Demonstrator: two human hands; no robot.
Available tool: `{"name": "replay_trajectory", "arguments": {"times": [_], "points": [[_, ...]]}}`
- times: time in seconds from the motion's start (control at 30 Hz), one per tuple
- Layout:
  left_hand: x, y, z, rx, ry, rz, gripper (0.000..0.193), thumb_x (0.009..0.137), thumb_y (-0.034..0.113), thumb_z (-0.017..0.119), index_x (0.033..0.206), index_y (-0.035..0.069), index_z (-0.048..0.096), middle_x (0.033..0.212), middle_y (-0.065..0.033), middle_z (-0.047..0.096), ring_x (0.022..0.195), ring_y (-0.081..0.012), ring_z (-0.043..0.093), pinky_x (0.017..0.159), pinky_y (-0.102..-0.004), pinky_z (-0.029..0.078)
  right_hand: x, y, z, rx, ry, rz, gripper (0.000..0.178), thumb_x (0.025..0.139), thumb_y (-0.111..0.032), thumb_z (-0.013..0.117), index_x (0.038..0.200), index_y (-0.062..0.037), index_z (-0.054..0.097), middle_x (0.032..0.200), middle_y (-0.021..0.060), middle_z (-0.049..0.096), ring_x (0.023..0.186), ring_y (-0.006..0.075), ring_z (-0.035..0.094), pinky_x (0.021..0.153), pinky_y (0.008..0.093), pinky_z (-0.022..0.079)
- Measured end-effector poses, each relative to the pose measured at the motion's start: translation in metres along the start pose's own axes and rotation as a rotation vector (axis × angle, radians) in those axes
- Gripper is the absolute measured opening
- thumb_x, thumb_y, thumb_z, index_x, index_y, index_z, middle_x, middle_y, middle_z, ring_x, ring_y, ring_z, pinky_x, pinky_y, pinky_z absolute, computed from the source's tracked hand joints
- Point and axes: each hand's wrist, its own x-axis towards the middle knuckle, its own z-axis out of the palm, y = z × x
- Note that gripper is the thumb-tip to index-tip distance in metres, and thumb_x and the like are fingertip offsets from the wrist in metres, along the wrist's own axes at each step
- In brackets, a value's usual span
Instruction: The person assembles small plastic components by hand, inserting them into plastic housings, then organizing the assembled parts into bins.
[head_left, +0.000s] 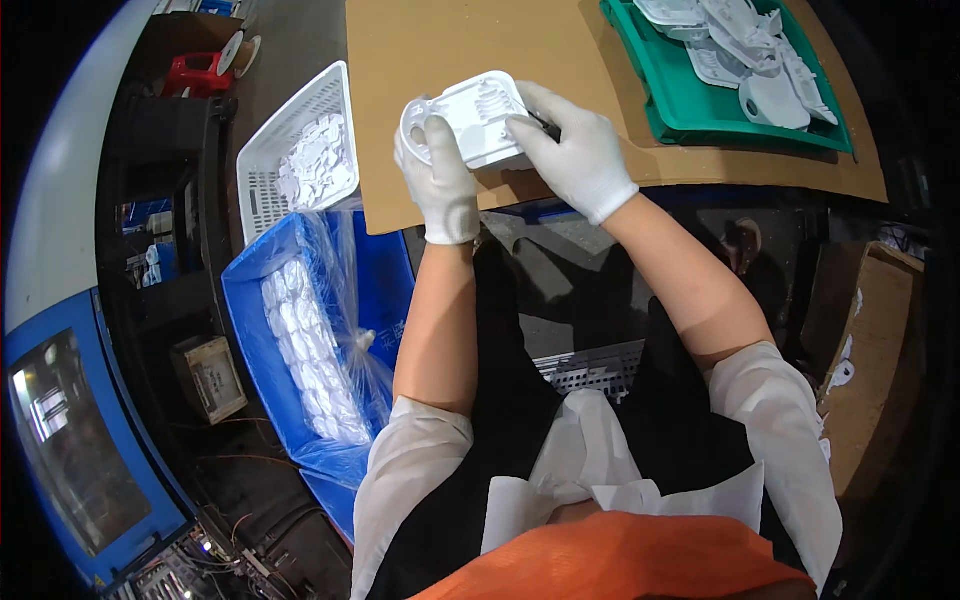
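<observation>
A white moulded plastic part [470,118] is held above the brown cardboard sheet [470,45], between both gloved hands. The left hand [440,175] pinches its left end, thumb on top; the right hand [575,150] clasps its right edge, perhaps holding a small dark tool. A green tray [690,105] of similar parts lies to the right, a white basket [290,130] to the left.

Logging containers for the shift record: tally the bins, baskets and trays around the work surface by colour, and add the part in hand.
White basket: 1
Blue bin: 1
Green tray: 1
White moulded part, held by the left hand and right hand: 1
Total: 4
</observation>
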Motion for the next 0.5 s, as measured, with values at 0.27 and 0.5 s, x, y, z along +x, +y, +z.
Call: {"name": "replay_trajectory", "arguments": {"times": [0.27,0.5], "points": [[-0.008,0.006,0.005,-0.074,-0.018,-0.202,0.034,0.097,0.022,0.046,0.116,-0.006,0.05,0.105,-0.0124,0.059,0.093,-0.0178,0.058,0.081,-0.0303,0.048,0.005,0.003,0.002,-0.196,-0.063,0.087,0.037,0.085,-0.023,0.063,0.117,-0.0056,0.062,0.102,0.0182,0.067,0.094,0.0309,0.066,0.082,0.0334,0.052],[-0.008,-0.001,0.011,-0.017,0.053,-0.264,0.032,0.096,0.014,0.048,0.121,-0.006,0.048,0.111,-0.0134,0.059,0.099,-0.0183,0.058,0.085,-0.0303,0.048,0.003,0.007,0.002,-0.356,-0.027,0.019,0.038,0.085,-0.031,0.06,0.118,-0.0129,0.058,0.089,0.0169,0.067,0.083,0.0371,0.064,0.071,0.0444,0.051]]}}
